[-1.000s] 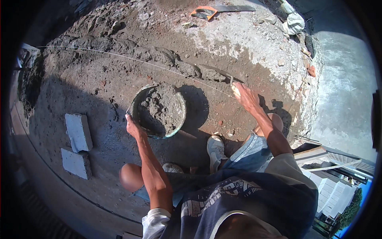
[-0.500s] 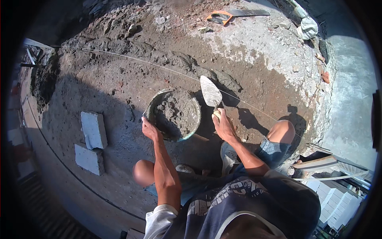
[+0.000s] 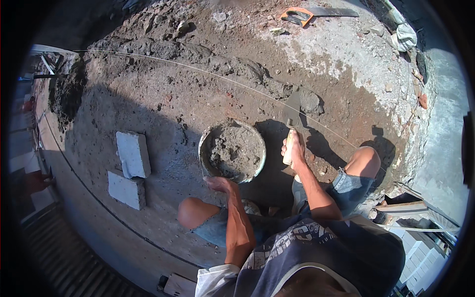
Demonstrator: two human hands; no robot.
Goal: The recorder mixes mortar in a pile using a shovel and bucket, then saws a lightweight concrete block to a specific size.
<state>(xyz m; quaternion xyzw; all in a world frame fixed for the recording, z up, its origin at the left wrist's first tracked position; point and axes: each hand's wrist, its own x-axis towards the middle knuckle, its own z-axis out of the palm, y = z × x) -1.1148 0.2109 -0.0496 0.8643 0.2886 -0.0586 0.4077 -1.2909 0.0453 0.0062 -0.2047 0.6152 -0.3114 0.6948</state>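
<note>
My left hand (image 3: 221,184) is closed on the near-left rim of a round bucket (image 3: 261,166), which stands on the ground. Grey wet mortar (image 3: 232,148) lies inside it. To the bucket's right, my right hand (image 3: 297,150) grips the pale handle of a trowel (image 3: 293,103). The trowel's blade points away from me, dark and in shade, and appears over the right end of a mortar ridge (image 3: 247,69). That ridge runs leftward across the dirt, alongside a taut white string (image 3: 213,73).
Two pale blocks (image 3: 133,154) lie left of the bucket. A handsaw (image 3: 297,17) with an orange-and-black handle rests at the back. Rubble (image 3: 163,20) is scattered at the far left. Boards (image 3: 403,208) and stacked white blocks (image 3: 418,255) are at the right.
My left hand has slid from the bucket's left side round to its near-left rim. The trowel has turned, its bright blade face now dark. The whole view has shifted.
</note>
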